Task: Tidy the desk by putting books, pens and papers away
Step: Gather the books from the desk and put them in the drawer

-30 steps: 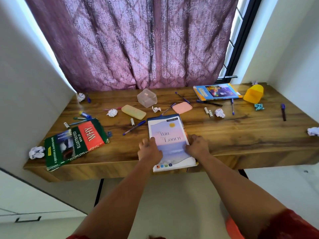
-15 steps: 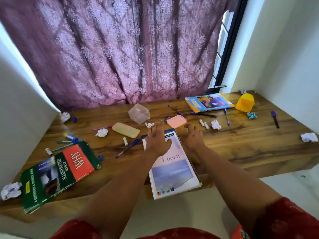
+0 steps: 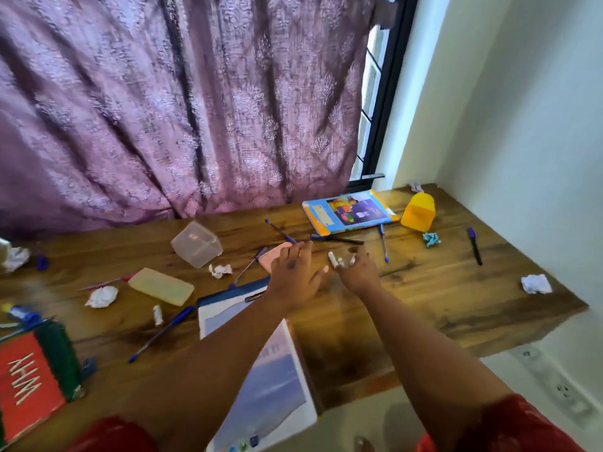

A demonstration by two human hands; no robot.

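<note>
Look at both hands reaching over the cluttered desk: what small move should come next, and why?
Probably close the right hand on the small white pieces at its fingertips and lift them. The left hand hovers open over the pink lid, holding nothing, and crumpled paper, pens and books lie scattered on the desk.

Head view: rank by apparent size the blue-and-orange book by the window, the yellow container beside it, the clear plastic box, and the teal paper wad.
1. Blue-and-orange book
2. Clear plastic box and yellow container: they look alike, too close to rank
3. Teal paper wad
</note>
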